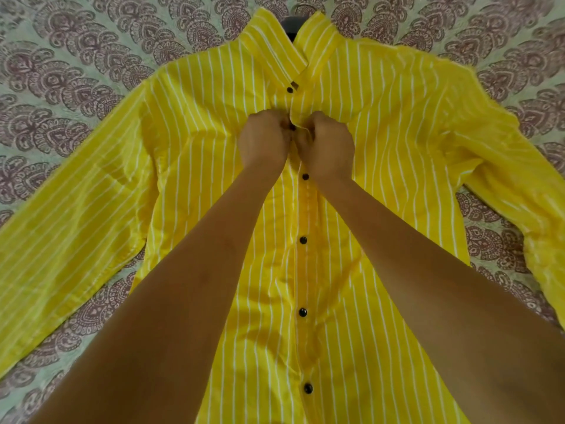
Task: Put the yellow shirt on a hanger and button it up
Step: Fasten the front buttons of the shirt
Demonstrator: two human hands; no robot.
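The yellow shirt (382,123) with thin white stripes lies flat and face up, sleeves spread to both sides. A dark hanger (292,26) shows only as a small piece inside the collar. Several black buttons down the placket below my hands are fastened. At chest height my left hand (264,142) pinches the left front edge and my right hand (327,145) pinches the right front edge, fists close together around a black button (292,127). Above them the collar button (289,89) sits on an open neck.
A bedspread (76,71) with a purple paisley pattern on pale green lies under the shirt and fills the view. The left sleeve (61,234) runs to the lower left edge; the right sleeve (519,194) bends down at the right edge.
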